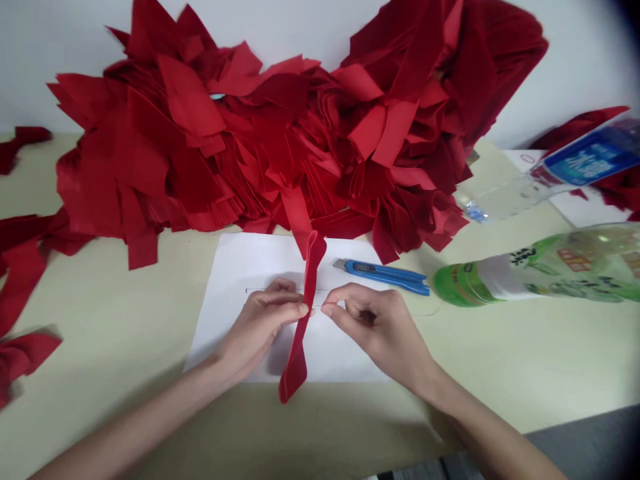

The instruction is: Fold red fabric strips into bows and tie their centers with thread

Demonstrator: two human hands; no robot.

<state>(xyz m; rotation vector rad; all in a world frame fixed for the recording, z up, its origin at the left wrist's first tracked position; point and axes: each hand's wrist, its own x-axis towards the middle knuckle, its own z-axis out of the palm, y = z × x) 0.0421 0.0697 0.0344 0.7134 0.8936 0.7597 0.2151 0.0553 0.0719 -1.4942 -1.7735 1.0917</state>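
Observation:
My left hand (pixel 270 313) pinches a red ribbon (pixel 299 353) at its middle. The ribbon is folded into two long loops, one pointing away from me and one toward me. Just right of it, my right hand (pixel 375 320) is closed, thumb and forefinger tips together beside the pinched middle. What those fingertips hold, if anything, is too small to make out. Beneath both hands lies a white sheet of paper (pixel 225 267) with thin drawn lines. A blue box cutter (pixel 385 275) rests beyond my right hand, its blade end toward the ribbon.
A big heap of red ribbon pieces (pixel 275 133) spreads across the back of the table (pixel 540 360). Loose red strips (pixel 25 280) lie at the left. On the right, a green-labelled bottle (pixel 540 267) and a clear bottle with a blue label (pixel 580 160) lie on their sides.

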